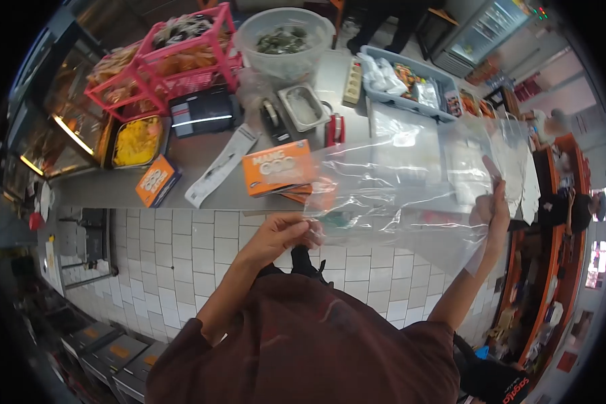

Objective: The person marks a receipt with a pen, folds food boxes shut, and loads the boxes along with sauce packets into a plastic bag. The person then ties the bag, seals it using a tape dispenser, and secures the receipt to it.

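A large clear plastic bag (384,192) is stretched between my two hands above the counter's front edge. My left hand (286,236) pinches its left edge with thumb and fingers. At the bag's right end, my right hand (493,202) grips the plastic, some fingers blurred behind the film. Orange printed boxes marked "MANG" (276,168) lie just beyond my left hand, partly covered by the bag. Stacked pale sheets or bags (468,161) lie under the film near my right hand.
Pink crates (188,54), a large clear tub (283,44), a yellow food tray (138,141), a metal container (303,108) and a grey-blue bin (411,81) stand along the counter. A long receipt (222,165) lies at left. Other people are at right and far back.
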Motion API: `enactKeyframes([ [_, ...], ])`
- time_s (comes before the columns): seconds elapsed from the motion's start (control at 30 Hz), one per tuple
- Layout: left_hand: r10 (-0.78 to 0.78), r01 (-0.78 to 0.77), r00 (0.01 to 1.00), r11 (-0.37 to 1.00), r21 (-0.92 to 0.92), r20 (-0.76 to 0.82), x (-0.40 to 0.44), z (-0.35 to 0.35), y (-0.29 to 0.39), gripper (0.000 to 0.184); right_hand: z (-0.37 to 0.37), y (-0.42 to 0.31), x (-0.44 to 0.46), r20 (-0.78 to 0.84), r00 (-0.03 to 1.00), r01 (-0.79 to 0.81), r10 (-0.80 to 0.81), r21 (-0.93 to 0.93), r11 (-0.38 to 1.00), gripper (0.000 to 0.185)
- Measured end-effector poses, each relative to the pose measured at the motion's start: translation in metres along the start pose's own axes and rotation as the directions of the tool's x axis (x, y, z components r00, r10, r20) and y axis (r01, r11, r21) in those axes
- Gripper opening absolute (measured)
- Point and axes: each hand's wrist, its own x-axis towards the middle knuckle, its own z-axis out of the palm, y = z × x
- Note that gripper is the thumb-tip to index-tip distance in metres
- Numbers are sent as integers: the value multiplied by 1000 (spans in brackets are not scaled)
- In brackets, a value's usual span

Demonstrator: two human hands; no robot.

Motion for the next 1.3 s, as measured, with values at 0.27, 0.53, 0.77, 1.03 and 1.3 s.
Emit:
enactKeyframes([
  [0.27, 11, -18, 994, 998, -66, -107, -91, -25, -6, 24, 95, 24, -87, 78, 997, 6, -12, 73, 997, 61],
  [0.53, 309, -318, 852, 947, 50, -423, -237, -99, -36, 23, 169, 85, -189, 28, 999, -43, 43, 12, 999, 52],
  [0.77, 354, -335, 786, 933, 133, -507, -306, -110, -25, 23, 246, 144, -243, -77, 963, -251, 260, 111, 962, 44],
  [1.03, 422, -402, 738, 902, 159, -527, -344, -129, -41, 20, 284, 161, -279, 193, 913, -406, 360, 319, 857, 39],
  [1.3, 362, -368, 774, 925, 96, -520, -358, -139, -29, 22, 308, 193, -292, -20, 882, -442, 471, 312, 841, 31],
])
